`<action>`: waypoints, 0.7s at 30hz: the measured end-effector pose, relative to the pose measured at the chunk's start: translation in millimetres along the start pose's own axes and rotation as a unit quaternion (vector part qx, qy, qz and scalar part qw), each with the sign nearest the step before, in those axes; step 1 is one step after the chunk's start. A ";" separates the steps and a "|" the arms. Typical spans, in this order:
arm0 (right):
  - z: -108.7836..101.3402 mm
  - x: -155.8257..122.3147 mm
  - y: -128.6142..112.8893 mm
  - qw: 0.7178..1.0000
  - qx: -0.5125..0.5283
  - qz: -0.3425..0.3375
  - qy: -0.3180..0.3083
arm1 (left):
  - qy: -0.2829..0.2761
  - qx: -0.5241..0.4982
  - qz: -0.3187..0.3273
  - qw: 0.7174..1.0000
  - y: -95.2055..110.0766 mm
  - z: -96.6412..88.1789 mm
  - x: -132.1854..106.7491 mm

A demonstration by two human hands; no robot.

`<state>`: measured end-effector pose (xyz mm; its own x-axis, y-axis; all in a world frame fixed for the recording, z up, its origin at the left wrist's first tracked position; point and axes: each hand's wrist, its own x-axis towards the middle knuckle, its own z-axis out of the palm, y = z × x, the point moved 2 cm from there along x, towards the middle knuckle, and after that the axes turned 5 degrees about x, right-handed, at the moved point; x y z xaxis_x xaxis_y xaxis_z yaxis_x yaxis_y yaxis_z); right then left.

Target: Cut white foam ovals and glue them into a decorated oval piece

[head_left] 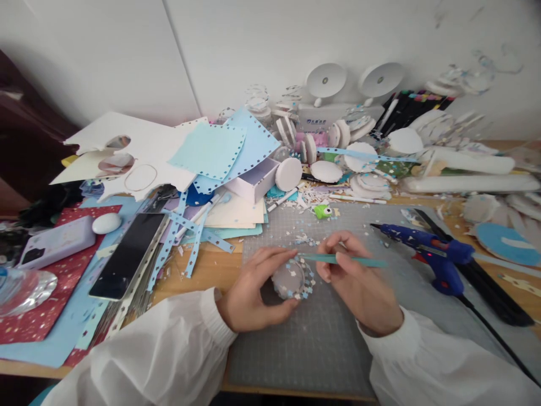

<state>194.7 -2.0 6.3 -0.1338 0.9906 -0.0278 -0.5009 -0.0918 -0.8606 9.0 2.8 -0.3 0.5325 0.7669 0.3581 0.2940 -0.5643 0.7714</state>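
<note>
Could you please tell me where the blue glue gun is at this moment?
In the head view, the blue glue gun lies on the right side, on the gray mat, to the right of the right hand and beside the long black strip.

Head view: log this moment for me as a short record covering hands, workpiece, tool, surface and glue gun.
Left hand: cupped around the star-trimmed disc, thumb and fingers at its rim
Right hand: gripping a slim teal tool between thumb and fingers
Tool tip: by the disc's upper rim; contact cannot be told
Workpiece: grey-looking round face, white and blue stars along its edge
Surface: grey gridded cutting mat
Glue gun: blue, lying right of the hands, nozzle leftward, red light showing
</note>
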 end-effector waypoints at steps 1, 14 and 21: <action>0.0 -0.4 -0.2 1.000 -0.017 -0.015 -0.006 | 0.007 0.002 -0.003 1.000 -0.5 0.3 -0.2; -2.4 -2.0 -1.7 0.991 -0.083 -0.100 -0.022 | -0.039 -0.012 -0.001 0.999 -0.5 -0.1 1.1; -0.3 -2.2 -1.7 0.993 -0.075 -0.081 -0.040 | -0.091 0.013 0.028 0.995 3.0 -0.8 1.8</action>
<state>196.1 -4.0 7.7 -0.1328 0.9793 0.1526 -0.3892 0.0900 -0.9168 10.2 2.8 3.1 0.6827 0.6671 0.2981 0.2792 -0.6151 0.7374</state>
